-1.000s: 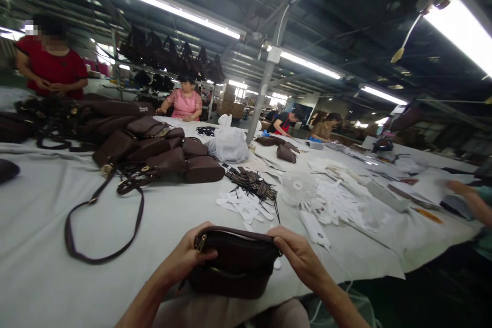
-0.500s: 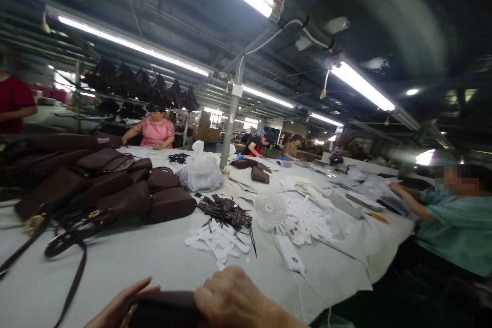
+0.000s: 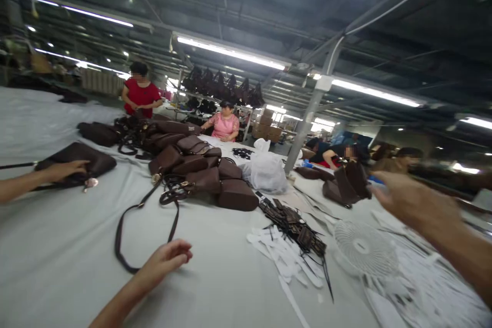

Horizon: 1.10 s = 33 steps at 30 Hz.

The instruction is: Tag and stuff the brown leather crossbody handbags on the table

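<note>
My left hand point(image 3: 165, 261) hangs above the white-covered table point(image 3: 215, 287) with its fingers loosely bent and nothing in them. Toward the right, my right hand point(image 3: 411, 202) reaches out over the table, blurred, its fingertips gripping a dark brown bag point(image 3: 351, 182). That bag is tilted beside another brown bag point(image 3: 333, 192) on the table. A large heap of brown bags point(image 3: 202, 179) with straps lies beyond my left hand. Dark strapped tags point(image 3: 294, 223) and white strips point(image 3: 290, 261) are between my hands.
At the left, another person's hand point(image 3: 67, 170) rests on a brown bag point(image 3: 98, 161). A white fan point(image 3: 363, 248) stands below my right arm. A clear plastic bag point(image 3: 267, 171) sits by a metal post point(image 3: 305, 128). Several people are around the table.
The view has swung left. My right hand has carried the brown bag forward and right, away from my left hand, which has let go. Another person's hand has come into view.
</note>
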Tool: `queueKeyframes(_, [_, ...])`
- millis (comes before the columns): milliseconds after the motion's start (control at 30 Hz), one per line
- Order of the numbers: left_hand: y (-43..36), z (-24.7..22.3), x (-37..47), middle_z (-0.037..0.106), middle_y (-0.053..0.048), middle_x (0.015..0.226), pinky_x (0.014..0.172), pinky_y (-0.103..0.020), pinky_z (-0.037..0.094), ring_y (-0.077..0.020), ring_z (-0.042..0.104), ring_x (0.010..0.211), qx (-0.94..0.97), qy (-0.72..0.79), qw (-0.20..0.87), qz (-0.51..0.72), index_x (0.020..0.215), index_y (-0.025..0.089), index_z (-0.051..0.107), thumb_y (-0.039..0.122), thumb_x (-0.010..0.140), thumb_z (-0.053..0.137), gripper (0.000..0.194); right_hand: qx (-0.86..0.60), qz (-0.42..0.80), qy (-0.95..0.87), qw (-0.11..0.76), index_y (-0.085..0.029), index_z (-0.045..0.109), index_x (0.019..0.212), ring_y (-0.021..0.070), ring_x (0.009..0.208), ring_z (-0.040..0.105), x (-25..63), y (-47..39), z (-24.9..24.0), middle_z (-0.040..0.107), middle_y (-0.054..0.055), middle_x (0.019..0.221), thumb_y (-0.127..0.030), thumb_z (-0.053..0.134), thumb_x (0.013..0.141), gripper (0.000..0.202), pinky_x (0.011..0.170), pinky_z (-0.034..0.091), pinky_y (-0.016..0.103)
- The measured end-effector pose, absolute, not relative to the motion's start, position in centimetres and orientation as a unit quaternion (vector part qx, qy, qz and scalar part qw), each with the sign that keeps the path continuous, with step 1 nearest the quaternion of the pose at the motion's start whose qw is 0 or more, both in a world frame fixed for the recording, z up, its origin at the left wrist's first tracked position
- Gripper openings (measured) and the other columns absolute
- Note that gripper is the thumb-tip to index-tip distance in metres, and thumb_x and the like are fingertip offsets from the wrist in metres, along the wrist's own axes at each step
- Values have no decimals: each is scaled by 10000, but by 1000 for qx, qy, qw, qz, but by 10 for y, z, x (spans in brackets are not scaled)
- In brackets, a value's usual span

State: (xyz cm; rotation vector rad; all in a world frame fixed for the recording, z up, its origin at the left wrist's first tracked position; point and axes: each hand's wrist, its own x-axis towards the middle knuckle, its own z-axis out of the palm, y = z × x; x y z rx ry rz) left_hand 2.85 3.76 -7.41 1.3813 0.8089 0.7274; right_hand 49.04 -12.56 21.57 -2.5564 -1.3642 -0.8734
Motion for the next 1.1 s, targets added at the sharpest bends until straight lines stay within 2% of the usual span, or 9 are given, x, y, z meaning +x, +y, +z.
queueKeyframes(100, [63, -73, 57, 713, -63, 883, 837, -347, 482, -229, 642, 867, 636, 342, 599, 346, 925, 174, 634, 410, 717, 643, 315, -838, -142, -523, -64, -239, 644, 1093, 282, 941, 667, 455, -97, 138, 704, 128, 1073, -312, 521, 894, 245, 716, 465, 363])
queueKeyframes(233, [84, -94, 83, 695, -41, 817, 784, -301, 465, -201, 629, 802, 710, 346, 506, 346, 883, 172, 632, 301, 773, 539, 193, -767, -69, -628, -109, -233, 678, 913, 289, 938, 671, 404, -48, 62, 726, 96, 951, -227, 509, 861, 178, 733, 461, 351])
queueKeyframes(433, [84, -114, 90, 717, -31, 922, 820, -267, 437, -185, 622, 876, 824, 341, 371, 258, 878, 210, 683, 132, 751, 514, 225, -742, 111, -641, 160, -218, 682, 989, 261, 1047, 627, 337, 82, 30, 705, 87, 1046, -306, 581, 828, 210, 931, 454, 353])
queueKeyframes(567, [85, -116, 90, 719, -36, 933, 851, -278, 445, -194, 624, 893, 832, 336, 365, 249, 907, 217, 690, 126, 767, 533, 229, -774, 182, -567, 214, -141, 491, 1326, 235, 884, 685, 289, 183, 5, 616, 181, 1228, -602, 404, 882, 647, 707, 573, 341])
queueKeyframes(700, [87, -124, 90, 708, -48, 901, 886, -333, 449, -233, 623, 885, 804, 321, 413, 284, 898, 236, 704, 132, 764, 557, 224, -810, 219, -499, 218, -68, 447, 1358, 282, 830, 695, 265, 232, -32, 592, 265, 1224, -713, 287, 857, 832, 555, 577, 360])
queueKeyframes(800, [93, -133, 93, 681, -67, 912, 877, -363, 455, -241, 612, 819, 705, 325, 514, 365, 953, 239, 710, 200, 762, 622, 214, -818, 205, -496, 208, -121, 532, 1293, 301, 921, 678, 270, 231, -49, 613, 223, 1227, -628, 293, 893, 689, 571, 566, 342])
queueKeyframes(900, [106, -139, 97, 641, -98, 1008, 769, -349, 487, -220, 607, 787, 500, 367, 652, 436, 1043, 189, 673, 259, 685, 727, 369, -823, 171, -507, 191, -116, 639, 1138, 286, 960, 669, 282, 214, -56, 658, 202, 1157, -495, 341, 916, 530, 655, 549, 323])
queueKeyframes(1000, [120, -139, 96, 562, -175, 1208, 732, -331, 505, -243, 628, 912, 318, 382, 738, 456, 1161, 138, 574, 277, 643, 783, 576, -828, 141, -513, 176, -164, 684, 1017, 241, 942, 680, 288, 189, -63, 718, 132, 1008, -379, 429, 896, 355, 728, 516, 287])
queueKeyframes(1100, [125, -132, 89, 459, -199, 1378, 817, -324, 519, -247, 608, 1075, 232, 366, 763, 480, 1257, 147, 458, 261, 721, 746, 619, -836, 119, -508, 170, -196, 676, 999, 224, 928, 685, 290, 163, -71, 731, 98, 929, -300, 461, 874, 269, 745, 491, 276])
